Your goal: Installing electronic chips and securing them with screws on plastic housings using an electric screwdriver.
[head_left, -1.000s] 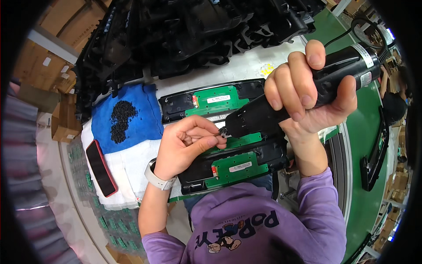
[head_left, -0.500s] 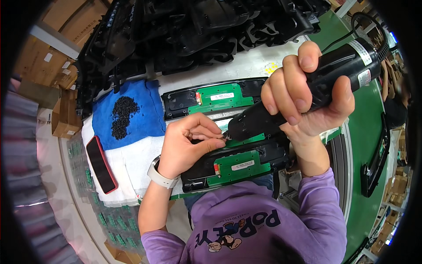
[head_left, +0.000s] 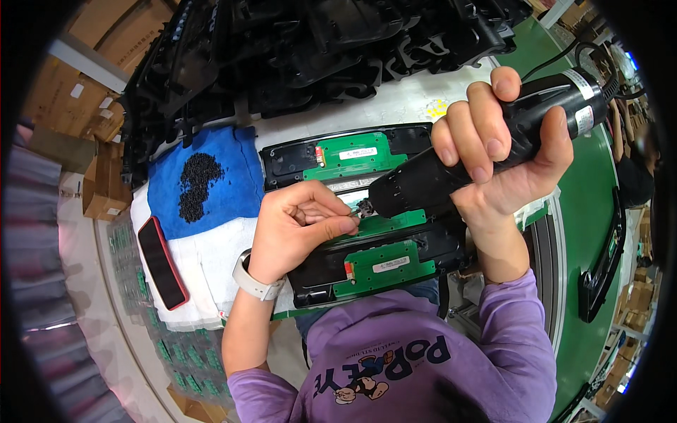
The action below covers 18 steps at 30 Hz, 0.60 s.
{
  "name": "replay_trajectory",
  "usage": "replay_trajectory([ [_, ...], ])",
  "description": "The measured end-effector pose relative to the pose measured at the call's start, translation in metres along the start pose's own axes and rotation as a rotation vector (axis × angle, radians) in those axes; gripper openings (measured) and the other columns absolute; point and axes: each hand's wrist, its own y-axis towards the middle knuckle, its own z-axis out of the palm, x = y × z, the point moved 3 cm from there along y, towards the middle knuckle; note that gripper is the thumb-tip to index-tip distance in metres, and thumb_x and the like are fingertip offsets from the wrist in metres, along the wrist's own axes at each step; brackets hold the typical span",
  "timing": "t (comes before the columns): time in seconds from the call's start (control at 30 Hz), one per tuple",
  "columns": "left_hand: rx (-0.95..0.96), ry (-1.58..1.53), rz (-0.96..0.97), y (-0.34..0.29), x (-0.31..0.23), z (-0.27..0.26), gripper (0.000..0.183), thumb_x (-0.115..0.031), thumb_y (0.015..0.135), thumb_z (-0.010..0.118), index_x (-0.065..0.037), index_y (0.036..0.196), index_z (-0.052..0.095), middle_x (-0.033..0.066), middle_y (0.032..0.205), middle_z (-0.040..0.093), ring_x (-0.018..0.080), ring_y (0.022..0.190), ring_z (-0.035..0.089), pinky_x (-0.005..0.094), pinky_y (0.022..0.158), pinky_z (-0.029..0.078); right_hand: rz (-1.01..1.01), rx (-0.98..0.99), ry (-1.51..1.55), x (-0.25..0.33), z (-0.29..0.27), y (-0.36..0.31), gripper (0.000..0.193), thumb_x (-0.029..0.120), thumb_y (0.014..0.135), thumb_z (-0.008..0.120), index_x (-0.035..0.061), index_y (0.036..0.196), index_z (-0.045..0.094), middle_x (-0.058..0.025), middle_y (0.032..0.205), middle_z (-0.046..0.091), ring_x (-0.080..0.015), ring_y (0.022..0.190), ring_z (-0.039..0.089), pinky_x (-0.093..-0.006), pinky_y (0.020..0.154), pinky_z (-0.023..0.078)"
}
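Observation:
My right hand (head_left: 504,151) is wrapped round a black electric screwdriver (head_left: 416,185), tilted so that its tip points down to the left. The fingertips of my left hand (head_left: 293,225) are pinched together just left of that tip. Small dark bits (head_left: 364,207) show between the two, too small to tell apart. Below lies a green circuit board (head_left: 395,224), partly covered by the tool and my fingers. Nearer me is a black panel with a green circuit board (head_left: 384,268); a similar panel with its board (head_left: 338,165) lies beyond.
A pile of small black screws (head_left: 200,185) lies on a blue cloth (head_left: 241,176) at left. Beside it is a red-edged phone (head_left: 163,264). Black plastic parts (head_left: 317,49) are heaped along the far side. A cable (head_left: 582,53) trails from the screwdriver. Cardboard boxes (head_left: 106,180) stand far left.
The screwdriver and my right hand have shifted slightly right, away from my left fingertips, so the dark bits at its tip show more. My left hand has moved slightly left.

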Motion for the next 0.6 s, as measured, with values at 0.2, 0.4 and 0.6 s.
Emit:
replay_trajectory([
  [0.2,-0.019,0.057,-0.003,-0.001,0.0002,0.0001,0.013,0.009,0.072,0.066,0.004,0.079,0.057,0.0104,0.078,0.064,0.0129,0.074,0.063,0.0209,0.067,0.05,0.034,-0.02,-0.039,-0.005,0.0006,-0.0018,0.039,0.041,0.087,0.044,0.0048,0.101,0.045,-0.0002,0.062,0.045,-0.0098,0.046,0.04,-0.0282,0.057,0.037],
  [0.4,-0.033,-0.04,0.002,-0.001,0.0001,0.0004,0.013,0.009,0.073,0.064,0.004,0.082,0.056,0.0107,0.077,0.064,0.0155,0.072,0.064,0.0236,0.067,0.052,-0.025,-0.133,-0.04,-0.0052,-0.0005,-0.0023,0.039,0.042,0.087,0.044,0.005,0.098,0.047,0.0005,0.061,0.043,-0.0091,0.046,0.038,-0.0274,0.055,0.036],
  [0.6,-0.064,-0.032,0.002,-0.0012,-0.0016,0.0035,0.038,0.007,0.071,0.067,0.004,0.105,0.051,0.0122,0.087,0.064,0.0161,0.081,0.063,0.0236,0.07,0.051,-0.023,-0.295,0.044,-0.0083,-0.0072,0.0019,0.037,0.04,0.089,0.039,0.0061,0.097,0.053,-0.0018,0.059,0.049,-0.0129,0.044,0.043,-0.0315,0.051,0.04],
])
